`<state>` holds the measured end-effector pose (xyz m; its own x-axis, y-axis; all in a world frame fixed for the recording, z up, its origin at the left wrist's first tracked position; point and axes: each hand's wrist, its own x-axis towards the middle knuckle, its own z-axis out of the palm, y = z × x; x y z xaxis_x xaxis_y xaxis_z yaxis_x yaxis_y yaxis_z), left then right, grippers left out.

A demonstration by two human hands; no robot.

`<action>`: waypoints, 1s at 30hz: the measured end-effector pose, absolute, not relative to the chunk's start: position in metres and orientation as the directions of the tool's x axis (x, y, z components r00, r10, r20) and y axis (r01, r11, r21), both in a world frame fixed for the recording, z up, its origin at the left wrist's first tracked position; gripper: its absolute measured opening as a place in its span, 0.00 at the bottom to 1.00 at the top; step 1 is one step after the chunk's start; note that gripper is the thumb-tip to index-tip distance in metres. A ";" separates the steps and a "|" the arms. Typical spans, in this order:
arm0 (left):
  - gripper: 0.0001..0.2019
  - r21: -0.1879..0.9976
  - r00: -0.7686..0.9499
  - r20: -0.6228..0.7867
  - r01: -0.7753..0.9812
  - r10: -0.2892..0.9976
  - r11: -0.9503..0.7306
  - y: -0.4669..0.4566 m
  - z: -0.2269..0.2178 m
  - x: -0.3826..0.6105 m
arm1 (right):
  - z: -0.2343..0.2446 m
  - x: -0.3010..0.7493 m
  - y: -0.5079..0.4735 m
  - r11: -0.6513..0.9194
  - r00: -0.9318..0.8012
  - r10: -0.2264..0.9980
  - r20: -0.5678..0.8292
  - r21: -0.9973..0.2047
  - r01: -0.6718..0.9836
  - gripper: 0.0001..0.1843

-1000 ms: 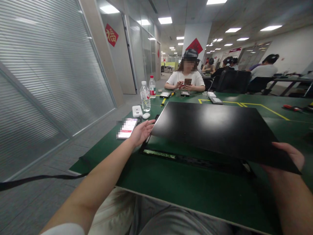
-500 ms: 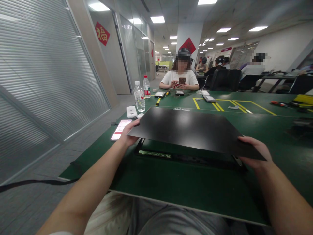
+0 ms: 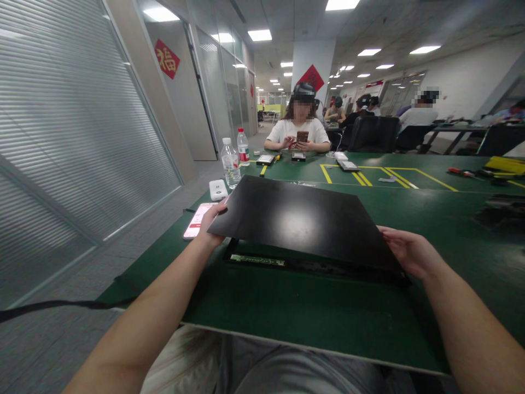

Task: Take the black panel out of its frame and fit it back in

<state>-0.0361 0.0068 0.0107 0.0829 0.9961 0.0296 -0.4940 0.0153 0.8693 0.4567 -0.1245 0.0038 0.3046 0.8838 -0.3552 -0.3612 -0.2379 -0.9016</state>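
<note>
A large flat black panel hovers just above a black frame with a strip of circuit board that lies on the green table. My left hand grips the panel's left near corner. My right hand holds its right near edge. The panel tilts slightly, its near edge close to the frame.
A lit phone, a white box and two water bottles stand left of the panel. A seated person holds a phone at the table's far end. Small devices and yellow tape lines lie beyond. More people sit at the back right.
The panel has come down and toward me, closer to the frame. My right hand has shifted along its right near edge; my left hand stays at the left corner.
</note>
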 end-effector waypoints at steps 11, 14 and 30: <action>0.36 0.937 0.165 0.163 -0.334 0.973 -0.101 0.006 -0.003 -0.031 | -0.004 0.461 -0.122 -0.123 0.389 0.893 -0.226 -0.954 -0.272 0.28; 0.34 0.934 0.140 0.215 -0.319 0.967 -0.161 0.007 -0.006 -0.028 | -0.001 0.454 -0.121 -0.024 0.448 0.885 -0.127 -0.974 -0.227 0.29; 0.35 0.945 0.209 0.184 -0.305 0.960 -0.115 0.008 -0.019 -0.024 | -0.013 0.457 -0.112 0.030 0.538 0.838 -0.088 -0.978 -0.207 0.28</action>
<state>-0.0243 0.0083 -0.0189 0.2093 0.9604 0.1842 -0.3049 -0.1149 0.9454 0.4568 -0.1124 -0.0134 0.5384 0.8381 -0.0876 -0.2066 0.0305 -0.9780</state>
